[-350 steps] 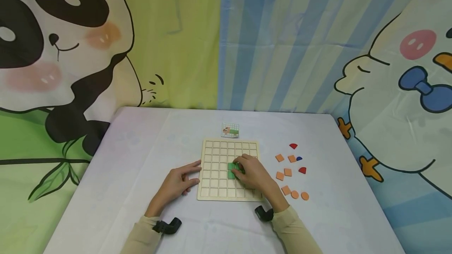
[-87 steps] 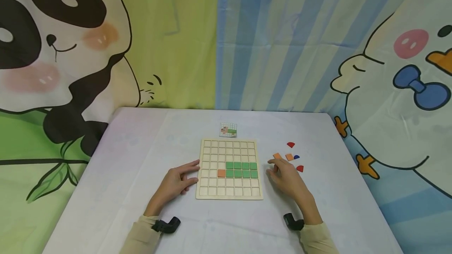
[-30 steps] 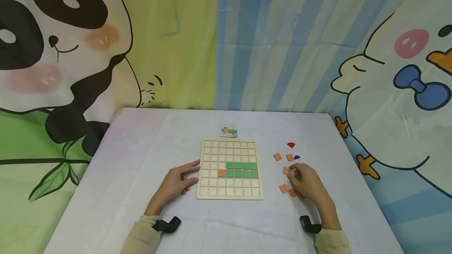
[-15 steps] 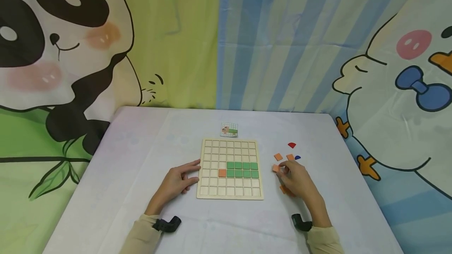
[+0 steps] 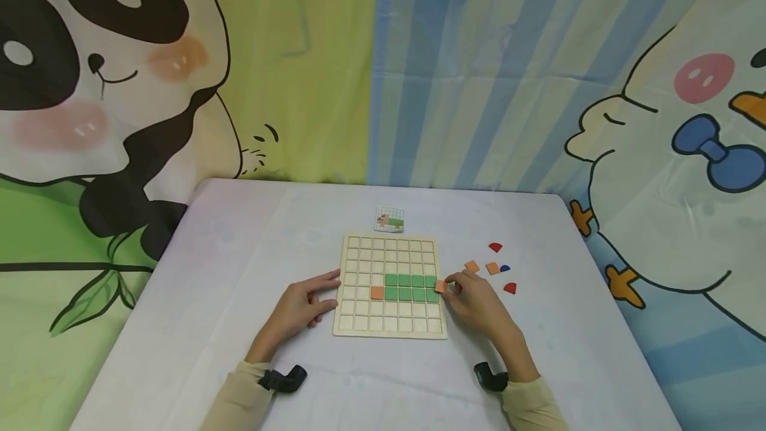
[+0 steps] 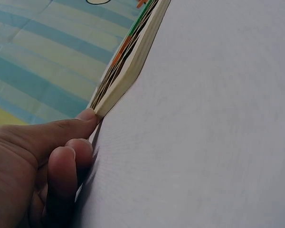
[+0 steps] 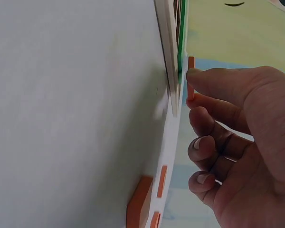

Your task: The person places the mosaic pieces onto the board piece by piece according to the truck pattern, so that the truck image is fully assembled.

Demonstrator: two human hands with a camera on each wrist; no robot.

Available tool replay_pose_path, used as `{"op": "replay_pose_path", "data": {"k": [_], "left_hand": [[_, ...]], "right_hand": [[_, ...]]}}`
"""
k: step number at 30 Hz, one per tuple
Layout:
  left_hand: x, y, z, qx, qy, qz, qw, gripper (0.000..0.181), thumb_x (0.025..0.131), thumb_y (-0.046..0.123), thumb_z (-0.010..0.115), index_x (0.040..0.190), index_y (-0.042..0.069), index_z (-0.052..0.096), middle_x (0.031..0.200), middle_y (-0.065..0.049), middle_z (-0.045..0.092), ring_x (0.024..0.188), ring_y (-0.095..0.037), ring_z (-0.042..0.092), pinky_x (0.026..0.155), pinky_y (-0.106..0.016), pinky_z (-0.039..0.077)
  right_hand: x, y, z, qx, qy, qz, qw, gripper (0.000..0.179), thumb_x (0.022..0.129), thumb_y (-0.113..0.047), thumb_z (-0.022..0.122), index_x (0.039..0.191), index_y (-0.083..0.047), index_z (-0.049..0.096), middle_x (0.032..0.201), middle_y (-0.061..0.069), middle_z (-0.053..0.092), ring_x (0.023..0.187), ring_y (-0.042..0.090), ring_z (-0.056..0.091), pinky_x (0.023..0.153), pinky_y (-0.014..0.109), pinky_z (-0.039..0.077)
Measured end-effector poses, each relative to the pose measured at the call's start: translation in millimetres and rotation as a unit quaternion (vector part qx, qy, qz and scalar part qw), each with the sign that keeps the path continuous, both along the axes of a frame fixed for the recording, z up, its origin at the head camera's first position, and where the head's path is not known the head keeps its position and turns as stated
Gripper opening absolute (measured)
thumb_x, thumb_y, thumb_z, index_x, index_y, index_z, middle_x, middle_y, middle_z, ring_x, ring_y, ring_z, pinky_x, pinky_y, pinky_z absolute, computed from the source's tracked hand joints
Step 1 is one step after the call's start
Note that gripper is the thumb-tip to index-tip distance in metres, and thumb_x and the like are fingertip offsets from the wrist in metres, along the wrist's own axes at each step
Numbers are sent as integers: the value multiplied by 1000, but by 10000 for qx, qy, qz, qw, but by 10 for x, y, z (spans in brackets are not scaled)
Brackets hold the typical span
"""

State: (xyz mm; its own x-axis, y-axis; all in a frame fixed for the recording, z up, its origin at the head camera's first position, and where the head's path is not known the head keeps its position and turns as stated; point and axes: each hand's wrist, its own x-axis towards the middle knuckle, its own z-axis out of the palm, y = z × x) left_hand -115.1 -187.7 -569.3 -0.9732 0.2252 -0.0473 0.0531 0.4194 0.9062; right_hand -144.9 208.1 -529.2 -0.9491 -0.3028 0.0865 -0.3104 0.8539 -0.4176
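Observation:
A pale wooden grid board (image 5: 389,328) lies on the white table, with two rows of green square tiles (image 5: 411,288) in its cells. One orange square tile (image 5: 377,293) sits just left of the lower green row. My right hand (image 5: 483,308) pinches another orange square tile (image 5: 441,287) between thumb and index finger, over the board's right edge. The right wrist view shows this held tile (image 7: 191,90) edge-on, the other fingers loosely bent. At the board's left edge, my left hand (image 5: 297,310) rests with its fingertips and thumb touching the frame.
Right of the board lie loose orange squares (image 5: 493,268), a blue half circle (image 5: 505,269) and red quarter-circle pieces (image 5: 510,288). Some orange pieces are hidden behind the right hand. A small picture card (image 5: 389,219) lies beyond the board.
Over the last second my right hand has picked up an orange square tile and carried it left to the board. Earlier, green tiles and one orange tile were added. The left hand stays put.

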Motion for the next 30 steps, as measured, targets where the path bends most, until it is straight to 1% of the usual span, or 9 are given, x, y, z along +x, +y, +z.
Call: {"op": "replay_pose_path", "data": {"k": [4, 10, 16, 19, 23, 28, 30], "left_hand": [[-6, -1, 2, 5, -5, -13, 10000, 46, 94, 16, 81, 139, 17, 71, 159, 6, 58, 47, -12, 56, 46, -29, 53], [-10, -11, 16, -4, 34, -22, 10000, 45, 94, 16, 81, 139, 17, 72, 158, 7, 58, 47, -12, 56, 46, -29, 53], [1, -3, 11, 43, -90, -32, 9999, 47, 94, 16, 81, 140, 17, 71, 159, 7, 57, 48, -12, 57, 46, -29, 54], [7, -1, 12, 68, -91, -10, 9999, 47, 94, 16, 82, 140, 16, 71, 159, 7, 57, 49, -12, 57, 46, -29, 53], [11, -3, 11, 80, -57, -3, 10000, 47, 94, 15, 82, 140, 16, 71, 159, 7, 58, 48, -12, 56, 45, -29, 53], [14, -2, 7, 93, -52, -21, 9999, 47, 94, 15, 82, 139, 17, 71, 158, 8, 58, 48, -12, 57, 46, -29, 53], [13, -1, 1, 103, -55, -23, 9999, 46, 94, 16, 82, 139, 18, 72, 159, 8, 58, 48, -12, 57, 46, -29, 53]], "right_hand": [[-10, -117, 12, -41, 137, 256, 9996, 23, 93, -22, 83, 111, -8, 77, 85, -4, 61, 76, 10, 50, 67, 22, 45], [-10, -322, 2, -100, 150, 618, 9979, 19, 93, -20, 83, 108, -9, 77, 85, -5, 61, 74, 7, 49, 65, 21, 45], [5, -461, 6, -238, 210, 922, 9952, 18, 94, -21, 83, 108, -11, 76, 86, -5, 62, 73, 7, 51, 65, 20, 45], [6, -523, 19, -269, 249, 1068, 9936, 19, 94, -21, 82, 109, -11, 76, 87, -5, 63, 74, 8, 52, 65, 20, 46], [7, -599, 17, -284, 220, 1195, 9922, 19, 95, -21, 81, 110, -10, 77, 89, -5, 65, 74, 7, 52, 66, 20, 47], [12, -687, 18, -292, 151, 1246, 9917, 19, 97, -23, 80, 111, -12, 76, 90, -6, 64, 74, 6, 52, 66, 20, 46], [7, -723, 16, -284, 189, 1276, 9912, 18, 97, -23, 80, 111, -12, 76, 89, -6, 63, 74, 6, 51, 65, 19, 46]]}}
